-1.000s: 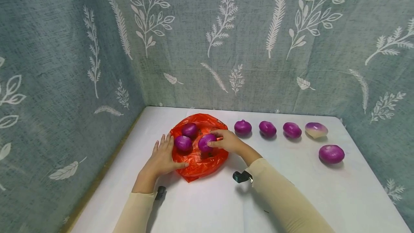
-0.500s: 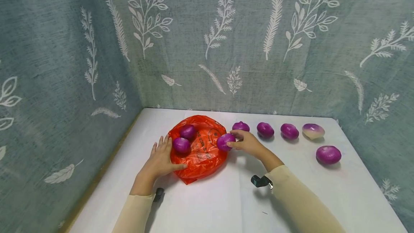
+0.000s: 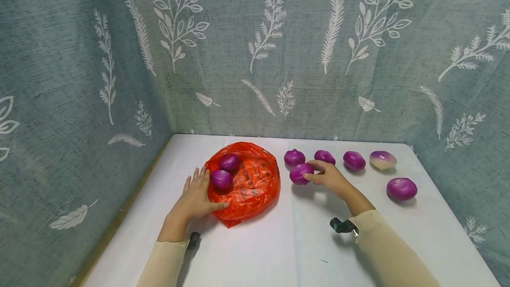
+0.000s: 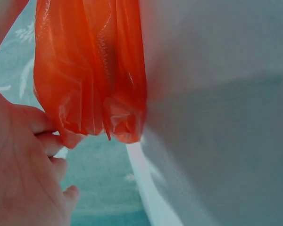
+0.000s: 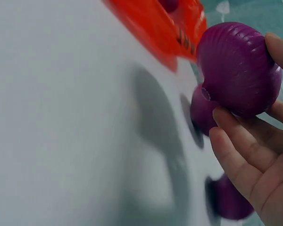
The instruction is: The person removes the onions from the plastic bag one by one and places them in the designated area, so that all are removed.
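Note:
A purple onion (image 3: 300, 174) is gripped between the thumb and fingers of my right hand (image 3: 327, 178), held above the white table to the right of the bag. The right wrist view shows this onion (image 5: 238, 68) up close, clear of the tabletop. My left hand (image 3: 195, 199) rests with fingers spread against the left side of a red plastic bag (image 3: 255, 189), thumb along its front. Inside the bag lie two more purple onions, one in front (image 3: 221, 180) and one behind (image 3: 229, 163). In the left wrist view the bag's side (image 4: 89, 70) hangs in folds beside the fingers.
Along the back of the white table (image 3: 255, 251) stands a row of several onions, among them a purple one (image 3: 294, 157) and a purple-and-cream one (image 3: 383, 160). Another onion (image 3: 401, 189) sits nearer at the right. Patterned green cloth (image 3: 231, 56) encloses the back and sides.
My right hand has carried the onion out of the red bag and to the right, over the table. My left hand stays against the bag.

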Tool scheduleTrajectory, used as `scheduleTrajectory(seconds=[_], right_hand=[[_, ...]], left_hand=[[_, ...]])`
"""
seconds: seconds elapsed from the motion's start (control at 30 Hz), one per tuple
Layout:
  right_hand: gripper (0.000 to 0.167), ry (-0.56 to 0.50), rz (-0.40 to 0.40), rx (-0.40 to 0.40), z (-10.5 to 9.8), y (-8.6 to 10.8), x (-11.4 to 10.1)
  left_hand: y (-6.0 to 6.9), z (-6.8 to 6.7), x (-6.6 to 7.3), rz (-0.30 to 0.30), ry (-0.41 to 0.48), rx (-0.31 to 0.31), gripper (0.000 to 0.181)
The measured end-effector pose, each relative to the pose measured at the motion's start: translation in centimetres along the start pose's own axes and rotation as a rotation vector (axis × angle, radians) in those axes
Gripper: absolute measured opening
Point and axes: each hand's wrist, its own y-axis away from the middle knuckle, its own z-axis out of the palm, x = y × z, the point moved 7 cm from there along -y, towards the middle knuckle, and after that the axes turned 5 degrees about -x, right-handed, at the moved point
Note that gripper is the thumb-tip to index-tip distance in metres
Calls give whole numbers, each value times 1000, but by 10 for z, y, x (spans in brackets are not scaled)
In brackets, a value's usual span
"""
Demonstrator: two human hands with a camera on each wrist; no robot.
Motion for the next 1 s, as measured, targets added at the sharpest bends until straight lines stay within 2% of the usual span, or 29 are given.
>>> scheduleTrajectory(seconds=[0.13,0.67,1.0], right_hand=[[72,17,38,27,-17,7,18],[72,24,72,71,-57,47,40],[78,13,145,133,-77,74,63]], left_hand=[[1,0,1,-5,1,-7,133],[-1,2,-3,-4,7,-5,134],[-1,3,-2,-4,7,-17,130]])
